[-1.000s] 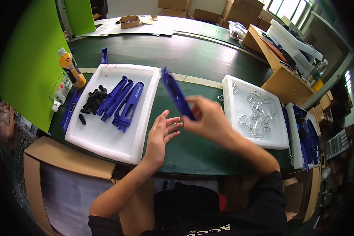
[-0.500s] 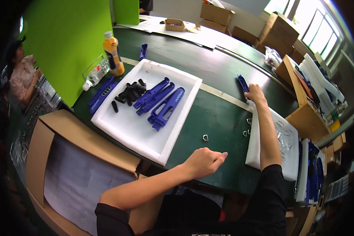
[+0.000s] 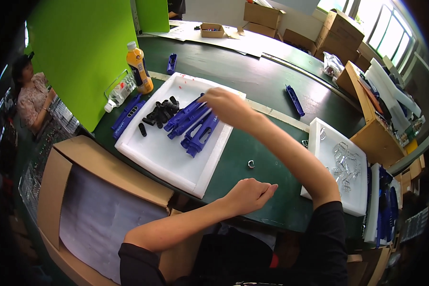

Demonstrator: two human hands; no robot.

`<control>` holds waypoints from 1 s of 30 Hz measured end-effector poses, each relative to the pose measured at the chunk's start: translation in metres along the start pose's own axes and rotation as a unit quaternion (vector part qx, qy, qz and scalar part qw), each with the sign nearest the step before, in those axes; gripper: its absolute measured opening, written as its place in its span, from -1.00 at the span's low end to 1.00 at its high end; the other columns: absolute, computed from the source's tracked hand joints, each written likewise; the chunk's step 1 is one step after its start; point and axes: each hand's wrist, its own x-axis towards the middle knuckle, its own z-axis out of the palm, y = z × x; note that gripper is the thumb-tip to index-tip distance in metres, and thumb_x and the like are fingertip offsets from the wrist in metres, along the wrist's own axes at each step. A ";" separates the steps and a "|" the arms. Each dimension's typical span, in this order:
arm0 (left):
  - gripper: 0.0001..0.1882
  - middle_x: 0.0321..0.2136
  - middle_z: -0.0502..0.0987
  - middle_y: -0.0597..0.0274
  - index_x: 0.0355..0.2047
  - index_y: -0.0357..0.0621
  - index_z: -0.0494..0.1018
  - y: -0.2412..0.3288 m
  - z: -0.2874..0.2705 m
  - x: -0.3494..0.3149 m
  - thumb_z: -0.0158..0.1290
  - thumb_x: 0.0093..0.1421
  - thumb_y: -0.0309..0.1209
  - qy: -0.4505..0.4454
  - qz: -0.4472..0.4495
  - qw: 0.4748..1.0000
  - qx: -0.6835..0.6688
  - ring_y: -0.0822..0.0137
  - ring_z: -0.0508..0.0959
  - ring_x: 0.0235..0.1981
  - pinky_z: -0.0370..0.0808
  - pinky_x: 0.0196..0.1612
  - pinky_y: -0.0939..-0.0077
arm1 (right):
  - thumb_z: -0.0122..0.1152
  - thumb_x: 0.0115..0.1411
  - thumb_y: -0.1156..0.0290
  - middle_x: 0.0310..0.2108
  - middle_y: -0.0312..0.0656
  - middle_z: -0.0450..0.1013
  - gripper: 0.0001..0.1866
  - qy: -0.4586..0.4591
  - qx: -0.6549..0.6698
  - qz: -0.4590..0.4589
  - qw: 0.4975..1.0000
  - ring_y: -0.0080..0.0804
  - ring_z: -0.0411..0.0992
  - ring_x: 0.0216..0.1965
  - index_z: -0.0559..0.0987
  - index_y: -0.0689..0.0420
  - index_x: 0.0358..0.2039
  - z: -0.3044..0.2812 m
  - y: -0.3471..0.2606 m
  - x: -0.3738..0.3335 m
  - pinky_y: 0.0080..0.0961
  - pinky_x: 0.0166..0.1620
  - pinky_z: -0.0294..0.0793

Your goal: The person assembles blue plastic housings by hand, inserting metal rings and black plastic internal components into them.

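Note:
My left hand (image 3: 250, 195) hovers over the near edge of the green table, fingers curled together; whatever they may hold is hidden. My right hand (image 3: 226, 107) reaches across to the white foam tray (image 3: 164, 164), its blurred fingertips at the far ends of several blue plastic housings (image 3: 200, 133); I cannot tell whether they grip one. Beside those housings lies a heap of short black cylinders (image 3: 162, 112). A single blue housing (image 3: 294, 101) rests on the table at the far right. Between my left hand and the right tray sits a small metal ring (image 3: 251, 164).
At right, a second white foam tray (image 3: 314, 157) holds clear or wire-like clips (image 3: 344, 159). An orange drink bottle (image 3: 139, 69) and a clear bottle (image 3: 120, 90) stand at left by a green partition (image 3: 81, 52). An open cardboard box (image 3: 114, 167) is at near left. A person (image 3: 31, 90) sits beyond.
My right hand has let go of the blue housing at the far right and swung left to the housings in the left tray. My left hand has stayed nearly still.

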 end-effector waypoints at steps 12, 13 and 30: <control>-0.64 -0.68 0.44 0.09 -0.25 -0.22 0.51 0.006 -0.001 -0.003 -0.15 0.45 -0.20 0.132 0.000 0.990 -0.045 0.25 0.48 -0.66 0.40 -0.48 0.32 | 0.26 0.11 0.43 -0.41 -0.13 0.53 -0.91 0.040 -0.125 -0.010 0.991 -0.17 0.54 -0.29 0.56 0.15 -0.42 -0.010 -0.001 0.005 -0.26 -0.16 0.52; -0.67 -0.65 0.45 0.15 -0.12 -0.23 0.47 0.011 -0.002 0.000 -0.15 0.45 -0.22 0.191 -0.031 0.978 -0.076 0.36 0.49 -0.65 0.40 -0.49 0.36 | 0.28 0.13 0.41 -0.46 -0.11 0.53 -0.87 0.097 -0.088 0.024 0.991 -0.17 0.55 -0.37 0.53 0.18 -0.44 -0.031 -0.015 -0.013 -0.25 -0.24 0.53; -0.65 -0.47 0.46 0.25 0.00 -0.23 0.36 0.042 -0.002 -0.007 -0.25 0.51 -0.21 0.073 -0.200 0.889 -0.406 0.49 0.51 -0.47 0.50 -0.37 0.54 | 0.31 0.19 0.36 -0.50 -0.14 0.56 -0.85 0.061 0.141 0.317 0.936 -0.12 0.56 -0.47 0.62 0.17 -0.30 -0.147 -0.165 -0.219 -0.27 -0.33 0.56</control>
